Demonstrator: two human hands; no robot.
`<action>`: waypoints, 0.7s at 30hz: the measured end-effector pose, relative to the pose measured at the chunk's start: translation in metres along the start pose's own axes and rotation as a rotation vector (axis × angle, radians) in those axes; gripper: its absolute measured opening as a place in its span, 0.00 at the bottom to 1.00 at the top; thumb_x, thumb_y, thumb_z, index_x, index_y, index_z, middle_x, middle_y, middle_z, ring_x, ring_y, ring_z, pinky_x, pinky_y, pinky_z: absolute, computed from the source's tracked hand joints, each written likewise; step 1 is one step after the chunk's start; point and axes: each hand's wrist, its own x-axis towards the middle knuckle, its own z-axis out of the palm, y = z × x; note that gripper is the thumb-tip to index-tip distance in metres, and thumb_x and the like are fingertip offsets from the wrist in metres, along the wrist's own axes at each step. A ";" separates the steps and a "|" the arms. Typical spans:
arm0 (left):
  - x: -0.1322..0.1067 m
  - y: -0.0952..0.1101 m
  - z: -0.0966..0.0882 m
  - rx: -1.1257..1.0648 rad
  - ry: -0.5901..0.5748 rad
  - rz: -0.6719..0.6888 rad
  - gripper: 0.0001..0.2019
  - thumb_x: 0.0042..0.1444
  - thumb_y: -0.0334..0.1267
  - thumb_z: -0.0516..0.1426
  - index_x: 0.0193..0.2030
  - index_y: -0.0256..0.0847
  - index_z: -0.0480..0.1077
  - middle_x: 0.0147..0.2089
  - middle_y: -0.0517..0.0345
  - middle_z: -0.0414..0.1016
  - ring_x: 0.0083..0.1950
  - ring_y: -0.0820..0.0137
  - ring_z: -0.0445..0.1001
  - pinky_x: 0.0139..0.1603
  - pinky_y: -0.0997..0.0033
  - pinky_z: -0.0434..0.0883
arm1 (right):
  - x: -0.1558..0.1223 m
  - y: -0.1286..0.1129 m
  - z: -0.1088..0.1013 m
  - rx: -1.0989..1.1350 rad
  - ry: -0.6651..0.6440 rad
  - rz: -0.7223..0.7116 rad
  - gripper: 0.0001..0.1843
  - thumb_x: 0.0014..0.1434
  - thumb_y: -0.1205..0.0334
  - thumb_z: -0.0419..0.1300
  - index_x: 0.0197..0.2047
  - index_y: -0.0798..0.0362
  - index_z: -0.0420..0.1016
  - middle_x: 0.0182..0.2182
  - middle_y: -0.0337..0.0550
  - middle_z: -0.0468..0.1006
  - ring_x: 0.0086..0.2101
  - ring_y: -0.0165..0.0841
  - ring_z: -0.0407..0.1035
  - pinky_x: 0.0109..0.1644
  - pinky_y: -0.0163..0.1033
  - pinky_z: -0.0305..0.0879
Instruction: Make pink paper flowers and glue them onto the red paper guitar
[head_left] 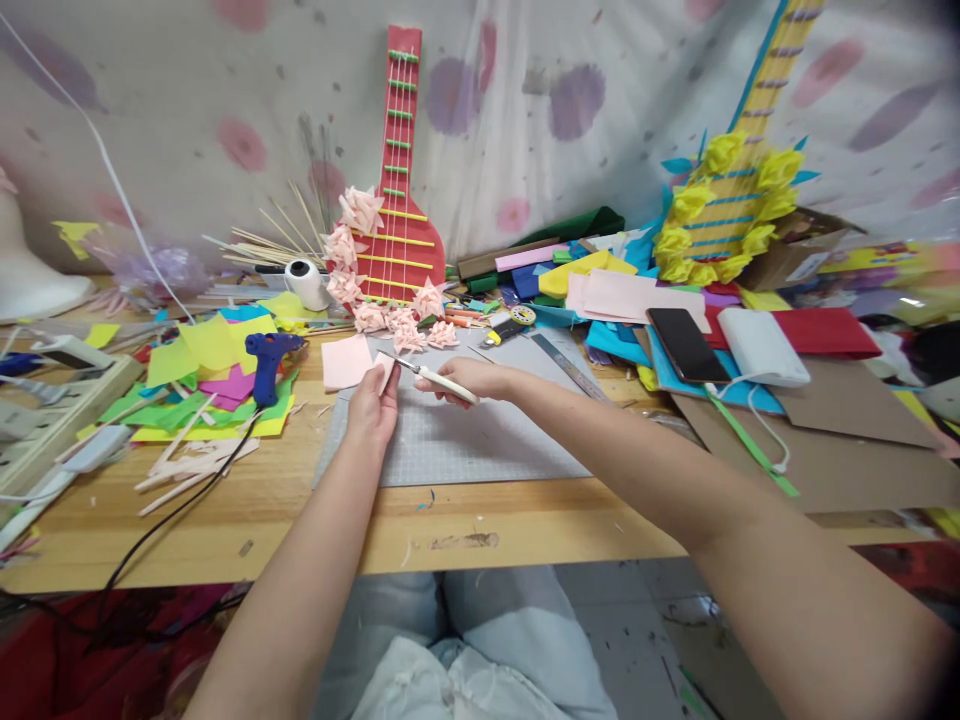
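Observation:
My left hand (pixel 373 402) pinches a small pink paper piece (pixel 386 366) above the grey cutting mat (pixel 480 440). My right hand (pixel 466 378) is closed on a pair of cream-handled scissors (pixel 439 377), whose blades reach the pink piece's edge. A pink paper square (pixel 346 361) lies on the mat's far left corner. Several pink paper flowers (pixel 409 325) sit just beyond, at the foot of a red cardboard guitar (pixel 399 180).
A blue glue gun (pixel 268 362) rests on coloured paper sheets (pixel 210 385) at left, its black cord trailing off the table. A metal ruler (pixel 568 367), black phone (pixel 686 344), white power bank (pixel 763 346) and brown cardboard (pixel 840 440) lie right. A yellow-flowered guitar (pixel 739 200) leans back right.

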 end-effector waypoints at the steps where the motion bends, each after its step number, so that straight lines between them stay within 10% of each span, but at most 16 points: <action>1: 0.001 0.000 -0.001 0.013 -0.005 0.011 0.10 0.49 0.18 0.53 0.26 0.34 0.70 0.28 0.60 0.76 0.33 0.78 0.75 0.42 0.78 0.75 | 0.000 -0.001 -0.001 0.020 0.012 -0.003 0.28 0.47 0.37 0.61 0.21 0.57 0.66 0.11 0.33 0.63 0.13 0.22 0.57 0.16 0.30 0.55; 10: -0.012 -0.004 -0.005 0.498 -0.369 -0.206 0.03 0.41 0.26 0.61 0.26 0.31 0.71 0.30 0.53 0.76 0.31 0.73 0.74 0.30 0.76 0.74 | 0.000 0.012 -0.013 0.448 0.274 -0.149 0.20 0.41 0.54 0.71 0.27 0.56 0.65 0.20 0.36 0.71 0.21 0.24 0.66 0.22 0.28 0.61; 21: -0.014 -0.008 -0.010 0.845 -0.517 -0.234 0.12 0.32 0.35 0.66 0.22 0.34 0.68 0.28 0.52 0.74 0.30 0.71 0.72 0.23 0.74 0.72 | -0.008 0.024 -0.004 0.449 0.165 -0.139 0.17 0.33 0.66 0.70 0.25 0.55 0.66 0.18 0.33 0.70 0.21 0.25 0.65 0.23 0.30 0.60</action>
